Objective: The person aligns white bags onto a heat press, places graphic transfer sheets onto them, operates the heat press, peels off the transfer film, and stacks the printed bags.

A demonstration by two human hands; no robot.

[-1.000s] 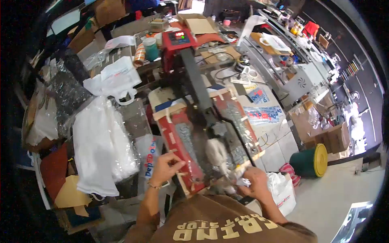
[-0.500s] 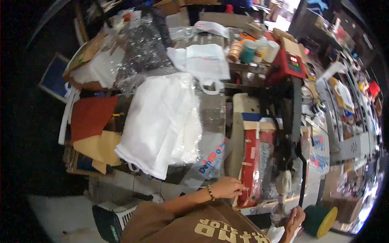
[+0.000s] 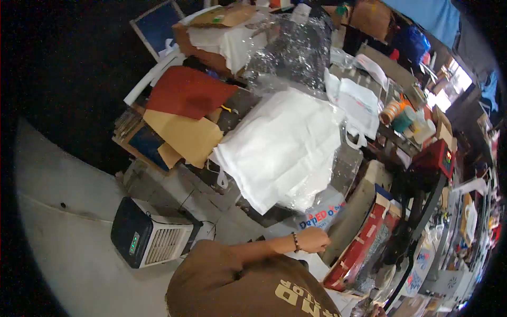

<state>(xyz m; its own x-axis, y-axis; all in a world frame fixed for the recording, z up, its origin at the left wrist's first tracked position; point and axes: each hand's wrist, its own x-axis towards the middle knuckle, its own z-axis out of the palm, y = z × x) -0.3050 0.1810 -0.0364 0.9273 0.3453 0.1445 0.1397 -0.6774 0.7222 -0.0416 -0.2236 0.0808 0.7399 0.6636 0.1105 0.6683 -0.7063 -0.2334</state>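
My left hand (image 3: 315, 240), with a beaded bracelet at the wrist, is closed with curled fingers beside the red-edged lower bed (image 3: 351, 256) of a heat press. What it holds, if anything, is hidden. A piece of white material (image 3: 312, 264) shows just below it. The printed plastic bag (image 3: 323, 214) lies beyond that hand. My right hand (image 3: 378, 311) is barely visible at the bottom edge, near the end of the press's black lever (image 3: 405, 274); its fingers are not clear. A stack of white fabric bags (image 3: 285, 148) lies on clear plastic on the table.
A red control box (image 3: 434, 157) tops the press. Bottles and a tape roll (image 3: 391, 112) stand behind. Brown card (image 3: 185, 137) and a red sheet (image 3: 190, 92) lie at left. An air cooler (image 3: 153, 232) stands on the floor. Crumpled clear plastic (image 3: 290, 50) is at the back.
The view has swung left and tilted, so the table and press appear farther right and the air cooler shows fully. My right hand has slipped nearly out of view; my left remains beside the press.
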